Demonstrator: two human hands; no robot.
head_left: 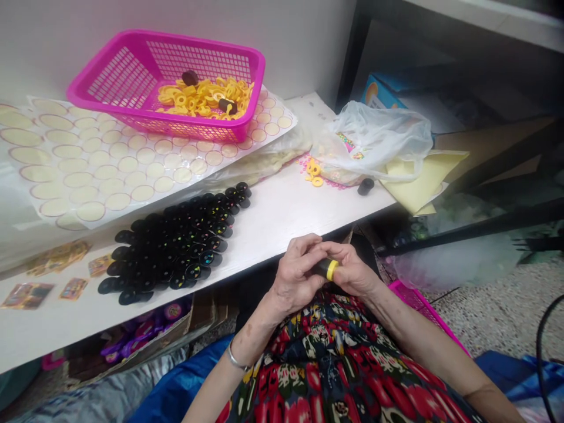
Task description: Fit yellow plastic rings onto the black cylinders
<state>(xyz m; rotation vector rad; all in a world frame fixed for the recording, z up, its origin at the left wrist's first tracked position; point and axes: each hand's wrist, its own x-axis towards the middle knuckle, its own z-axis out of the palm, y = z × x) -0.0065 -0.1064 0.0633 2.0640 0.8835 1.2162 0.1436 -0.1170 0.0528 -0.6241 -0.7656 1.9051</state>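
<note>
Black with a yellow end, a small cylinder shows in the head view between both hands, over the lap near the surface's front edge. The left hand grasps its black part; the right hand pinches the yellow end. Clustered black pieces lie leftward, before a pink basket of yellow rings.
</note>
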